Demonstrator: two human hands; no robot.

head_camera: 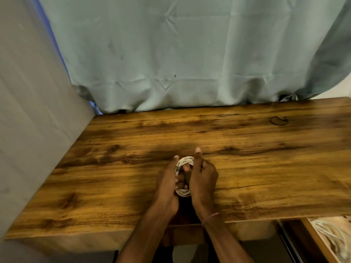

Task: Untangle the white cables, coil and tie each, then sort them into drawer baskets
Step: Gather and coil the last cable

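Coiled white cable [185, 161] held over the wooden table [256, 164] between both hands, its loops drawn into a long oval. The long axis runs away from the person, with the far end showing past the fingertips and the near end below the curled fingers. The left hand [167, 184] grips the coil's left side with fingers curled into its middle, the right hand [204, 179] grips the right side with the thumb straight along the coil, and loose cables [331, 234] lie in the drawer [319, 242] well right of that hand.
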